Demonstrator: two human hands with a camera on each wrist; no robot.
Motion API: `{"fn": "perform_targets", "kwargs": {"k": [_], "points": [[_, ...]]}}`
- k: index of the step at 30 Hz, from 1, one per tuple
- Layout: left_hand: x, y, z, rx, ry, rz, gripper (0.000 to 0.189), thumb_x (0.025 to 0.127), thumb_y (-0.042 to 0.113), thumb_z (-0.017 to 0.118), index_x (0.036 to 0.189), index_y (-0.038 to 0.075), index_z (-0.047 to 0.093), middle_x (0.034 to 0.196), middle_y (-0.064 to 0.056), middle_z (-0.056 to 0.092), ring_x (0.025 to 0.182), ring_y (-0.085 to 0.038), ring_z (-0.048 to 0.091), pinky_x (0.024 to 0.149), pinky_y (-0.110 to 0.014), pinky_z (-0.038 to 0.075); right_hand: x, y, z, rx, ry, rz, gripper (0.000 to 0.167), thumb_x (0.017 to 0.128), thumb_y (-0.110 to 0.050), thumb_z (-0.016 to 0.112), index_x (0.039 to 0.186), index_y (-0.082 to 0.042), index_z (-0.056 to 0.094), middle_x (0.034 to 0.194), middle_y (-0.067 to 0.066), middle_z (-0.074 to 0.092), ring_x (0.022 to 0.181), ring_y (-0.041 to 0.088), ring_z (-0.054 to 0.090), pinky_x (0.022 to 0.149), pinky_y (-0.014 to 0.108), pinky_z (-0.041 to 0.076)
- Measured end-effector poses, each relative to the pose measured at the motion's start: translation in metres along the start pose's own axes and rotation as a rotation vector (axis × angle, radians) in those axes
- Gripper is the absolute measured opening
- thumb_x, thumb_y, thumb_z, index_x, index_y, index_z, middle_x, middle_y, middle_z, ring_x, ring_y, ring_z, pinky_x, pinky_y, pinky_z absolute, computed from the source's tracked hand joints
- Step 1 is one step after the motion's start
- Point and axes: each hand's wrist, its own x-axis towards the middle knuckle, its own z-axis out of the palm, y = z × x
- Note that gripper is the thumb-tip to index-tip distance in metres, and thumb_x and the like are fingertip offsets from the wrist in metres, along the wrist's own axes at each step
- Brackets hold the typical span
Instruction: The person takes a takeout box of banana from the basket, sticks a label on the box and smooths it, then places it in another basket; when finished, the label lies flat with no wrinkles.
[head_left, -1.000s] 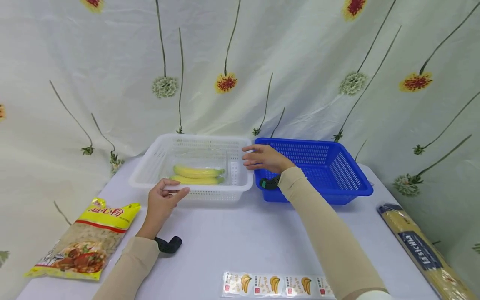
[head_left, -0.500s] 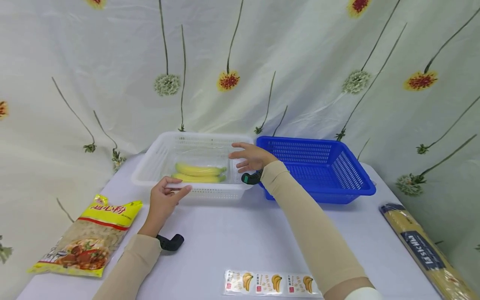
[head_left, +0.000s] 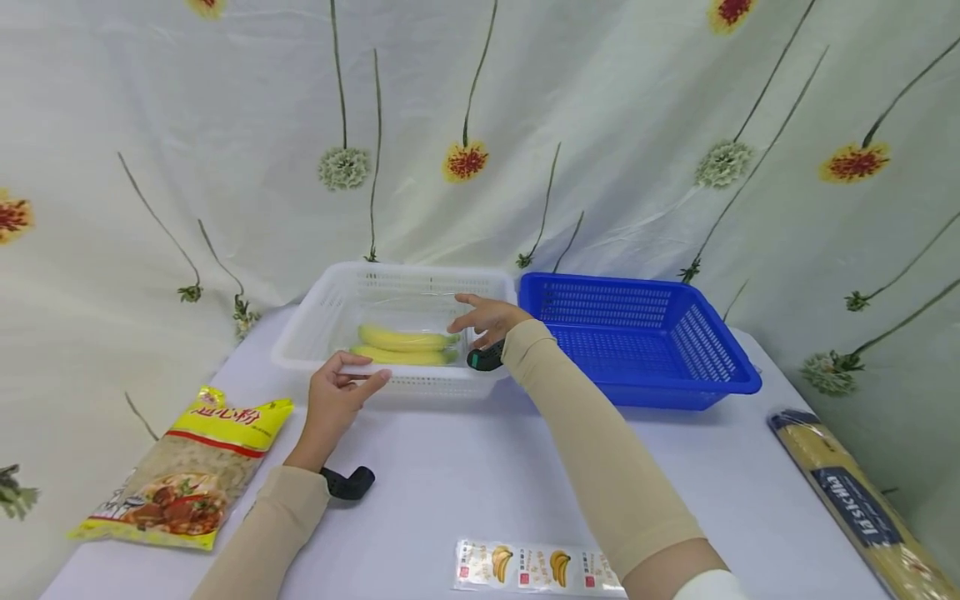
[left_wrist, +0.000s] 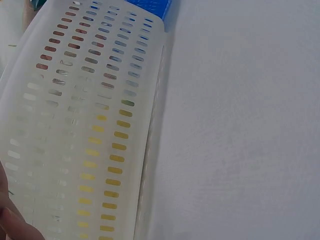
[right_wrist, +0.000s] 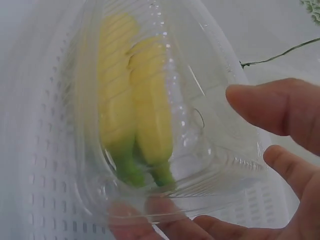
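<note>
A clear plastic box (right_wrist: pixel 200 172) with two yellow bananas (head_left: pixel 408 340) in it lies inside the white basket (head_left: pixel 435 387). My left hand (head_left: pixel 336 404) holds the basket's front rim, fingers over the edge and thumb outside. In the left wrist view only a little of that hand shows, beside the slotted wall. At the box's right end is my right hand (head_left: pixel 489 319), thumb and fingers spread apart. The right wrist view has its lower fingertips (right_wrist: pixel 170 215) at the box's end edge, seemingly touching it, while the thumb stays clear of the lid.
A blue basket (head_left: pixel 645 396) stands right beside the white one. A yellow food bag (head_left: pixel 183 471) lies at left, a long pasta pack (head_left: pixel 847 496) at right. Near the front is a strip of banana stickers (head_left: pixel 536 567). A flowered cloth (head_left: pixel 600 117) hangs behind.
My right hand has moved left, from the gap between the baskets to the clear box's right end. The left hand has stayed at the white basket's front rim. The view shifted slightly.
</note>
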Motion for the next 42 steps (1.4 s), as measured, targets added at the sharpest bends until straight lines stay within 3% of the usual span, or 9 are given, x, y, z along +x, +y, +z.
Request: {"fn": "perform_targets", "kwargs": {"k": [4,7,11,16,20,26,32,37,42], "points": [[0.000,0.000,0.001,-0.004,-0.005,0.012,0.036,0.097,0.017,0.085,0.119,-0.001,0.064,0.084,0.017,0.072,0.051,-0.010,0.039,0.055,-0.020,0.041,-0.002,0.000,0.005,-0.084,-0.001,-0.005,0.090,0.104,-0.001,0.068,0.175,-0.028,0.019,0.181,0.010,0.011,0.159,0.038,0.029,0.117,0.048,0.045],[0.000,0.000,0.000,0.003,-0.005,0.010,0.036,0.097,0.017,0.085,0.120,-0.001,0.064,0.084,0.017,0.071,0.053,-0.010,0.039,0.055,-0.020,0.040,-0.002,-0.001,0.006,-0.158,-0.005,-0.002,0.091,0.104,-0.005,0.069,0.175,-0.030,0.018,0.181,0.010,0.011,0.124,0.034,0.056,0.098,0.041,0.051],[0.000,-0.001,0.000,0.003,-0.001,0.007,0.036,0.096,0.016,0.085,0.120,-0.001,0.064,0.083,0.017,0.071,0.054,-0.010,0.039,0.056,-0.019,0.039,0.000,-0.004,0.007,-0.211,-0.009,-0.003,0.091,0.105,-0.009,0.071,0.175,-0.030,0.017,0.180,0.011,0.016,0.088,0.027,0.053,0.076,0.035,0.048],[0.001,-0.001,0.001,0.000,0.002,0.018,0.035,0.096,0.015,0.085,0.120,-0.001,0.064,0.084,0.017,0.071,0.054,-0.010,0.040,0.056,-0.019,0.039,-0.003,-0.007,0.003,-0.229,0.006,-0.023,0.090,0.104,-0.009,0.073,0.175,-0.029,0.021,0.179,0.012,0.017,0.073,0.023,0.053,0.063,0.031,0.050],[0.001,-0.002,0.001,-0.004,0.002,0.028,0.036,0.096,0.015,0.085,0.119,-0.002,0.065,0.085,0.017,0.070,0.055,-0.009,0.041,0.057,-0.020,0.040,-0.009,-0.010,0.000,-0.215,0.025,-0.040,0.089,0.102,-0.006,0.075,0.173,-0.030,0.026,0.179,0.011,0.017,0.082,0.025,0.058,0.063,0.029,0.057],[0.000,-0.002,0.001,-0.008,0.003,0.036,0.035,0.096,0.015,0.085,0.119,-0.003,0.065,0.083,0.020,0.072,0.052,-0.008,0.037,0.055,-0.019,0.038,-0.020,-0.018,-0.010,-0.233,0.062,-0.083,0.090,0.100,-0.004,0.076,0.173,-0.028,0.029,0.177,0.016,0.023,0.129,0.042,0.060,0.079,0.038,0.064],[0.000,-0.002,0.001,-0.001,0.006,0.044,0.034,0.095,0.016,0.086,0.117,-0.001,0.066,0.083,0.019,0.073,0.053,-0.008,0.040,0.056,-0.020,0.039,-0.032,-0.029,-0.020,-0.303,0.121,-0.134,0.086,0.101,-0.009,0.077,0.172,-0.026,0.031,0.168,0.019,0.036,0.120,0.044,0.062,0.083,0.042,0.064],[-0.001,-0.002,0.001,0.016,0.010,0.039,0.035,0.096,0.018,0.086,0.118,0.000,0.066,0.085,0.018,0.073,0.054,-0.009,0.042,0.057,-0.020,0.041,-0.045,-0.039,-0.028,-0.349,0.160,-0.150,0.085,0.101,-0.009,0.076,0.171,-0.024,0.031,0.173,0.018,0.028,0.136,0.050,0.055,0.089,0.045,0.064],[-0.001,-0.001,0.000,0.041,0.009,0.024,0.039,0.096,0.023,0.086,0.121,0.001,0.066,0.092,0.011,0.075,0.056,-0.011,0.044,0.059,-0.020,0.043,-0.060,-0.044,-0.041,-0.394,0.176,-0.167,0.084,0.102,-0.009,0.074,0.172,-0.024,0.029,0.171,0.020,0.031,0.119,0.037,0.062,0.093,0.047,0.063]]}}
